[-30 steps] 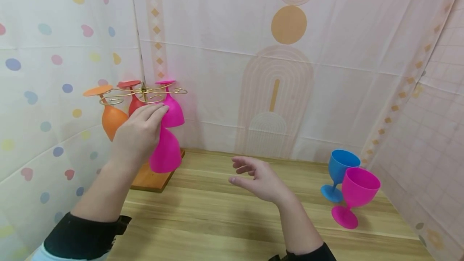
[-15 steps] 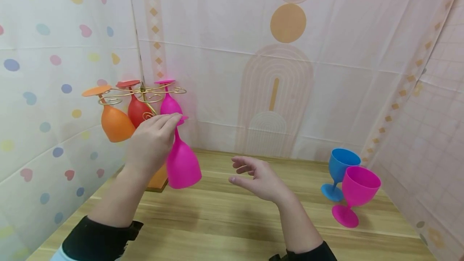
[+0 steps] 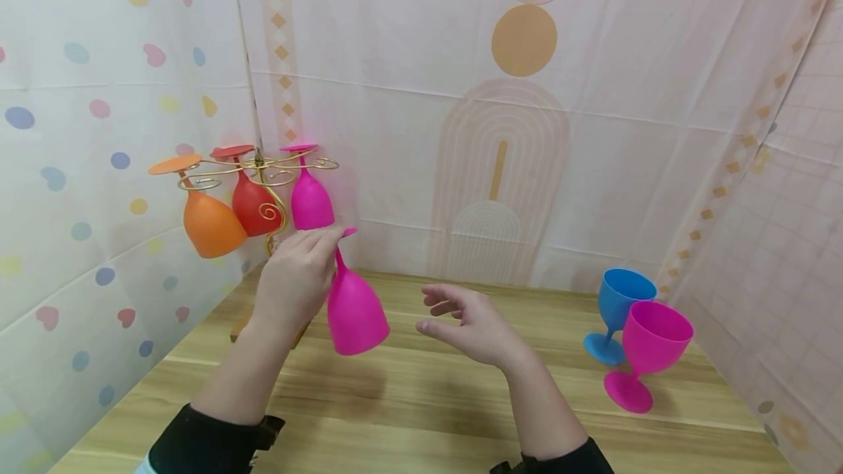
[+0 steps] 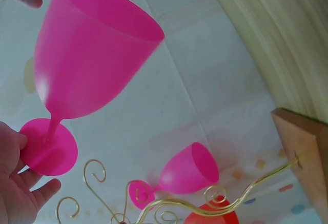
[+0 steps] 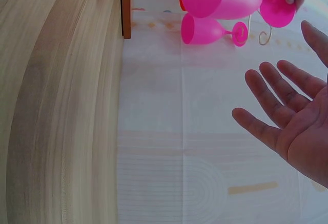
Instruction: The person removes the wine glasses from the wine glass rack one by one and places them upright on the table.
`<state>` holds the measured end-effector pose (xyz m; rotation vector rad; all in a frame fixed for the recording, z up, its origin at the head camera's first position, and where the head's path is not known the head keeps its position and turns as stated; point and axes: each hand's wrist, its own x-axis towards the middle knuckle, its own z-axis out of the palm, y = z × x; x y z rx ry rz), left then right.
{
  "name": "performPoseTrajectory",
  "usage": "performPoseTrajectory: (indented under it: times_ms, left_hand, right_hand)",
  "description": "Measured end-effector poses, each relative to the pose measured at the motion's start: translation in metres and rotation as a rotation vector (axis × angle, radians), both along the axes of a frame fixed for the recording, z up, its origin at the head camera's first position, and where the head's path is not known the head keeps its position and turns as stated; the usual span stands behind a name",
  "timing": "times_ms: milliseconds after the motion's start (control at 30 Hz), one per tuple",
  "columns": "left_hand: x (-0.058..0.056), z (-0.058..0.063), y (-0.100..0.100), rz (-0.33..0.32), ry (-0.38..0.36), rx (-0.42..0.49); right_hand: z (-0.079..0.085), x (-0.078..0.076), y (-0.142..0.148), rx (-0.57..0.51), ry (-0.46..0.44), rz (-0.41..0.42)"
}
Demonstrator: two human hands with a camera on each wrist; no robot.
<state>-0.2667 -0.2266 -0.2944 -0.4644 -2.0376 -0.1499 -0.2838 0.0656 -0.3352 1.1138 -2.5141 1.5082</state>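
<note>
My left hand (image 3: 299,276) pinches a pink goblet (image 3: 358,313) by its round foot, bowl hanging mouth-down above the table. In the left wrist view the thumb and fingers hold the edge of the goblet's foot (image 4: 48,147). Behind it, a gold wire rack (image 3: 260,163) carries an upside-down orange goblet (image 3: 214,225), a red goblet (image 3: 253,203) and another pink goblet (image 3: 311,200). My right hand (image 3: 470,324) hovers over the table to the right, holding nothing, and its fingers (image 5: 266,93) are spread and relaxed in the right wrist view.
A blue goblet (image 3: 622,302) and a pink goblet (image 3: 654,342) stand upright on the wooden table (image 3: 461,415) at the right. The rack's wooden base (image 4: 305,147) sits at the back left. Patterned cloth (image 3: 388,137) walls off the back and sides.
My left hand has carried the pink goblet away from the rack, to the right and down. The right hand has stayed in place.
</note>
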Motion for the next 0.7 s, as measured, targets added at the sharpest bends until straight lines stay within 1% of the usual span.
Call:
performPoseTrajectory:
  times_ms: [133,367,567,700]
  left_hand:
    - [-0.002,-0.006,0.004,-0.001,-0.028,0.04]
    - [-0.004,-0.017,0.008,-0.015,-0.039,0.095]
    - [-0.003,-0.025,0.01,0.005,-0.096,0.136]
    - [-0.003,-0.03,0.011,0.006,-0.117,0.157]
  right_hand:
    - [0.0,0.0,0.0,0.0,-0.001,0.004]
    - [-0.001,-0.001,0.001,0.006,0.004,-0.001]
    - [0.0,0.001,0.001,0.017,0.021,-0.016]
    - [0.0,0.001,0.002,-0.001,0.036,-0.031]
